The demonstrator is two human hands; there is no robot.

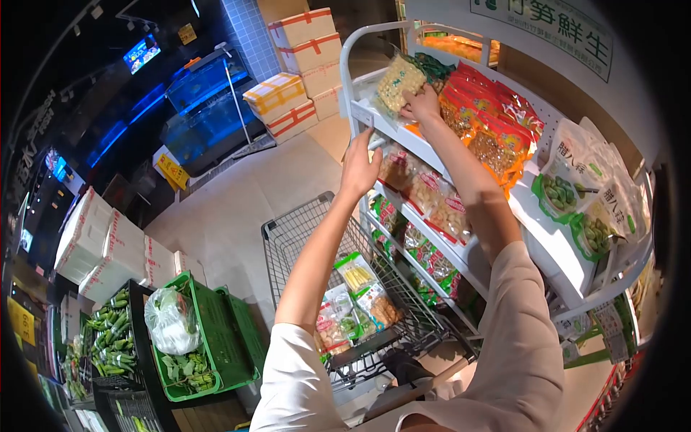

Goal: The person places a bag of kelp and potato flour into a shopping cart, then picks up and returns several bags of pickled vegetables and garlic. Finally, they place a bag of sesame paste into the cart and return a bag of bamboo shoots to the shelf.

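Observation:
My right hand is on a clear plastic bag of pale kernels with green print, at the left end of the top shelf. Its fingers are curled against the front of the bag, gripping it. Beside the bag lie a dark green packet and several red and orange packets. My left hand is lower, by the shelf's left edge, fingers stretched out and nothing held. Below both arms, a shopping cart holds several packed foods, including a tray of pale yellow vegetable spears.
The white shelf rack stands in front and right, with bagged goods on lower tiers and green-lidded tubs at right. Green crates of vegetables and white boxes are at left. Behind are blue-lit tanks and stacked cartons.

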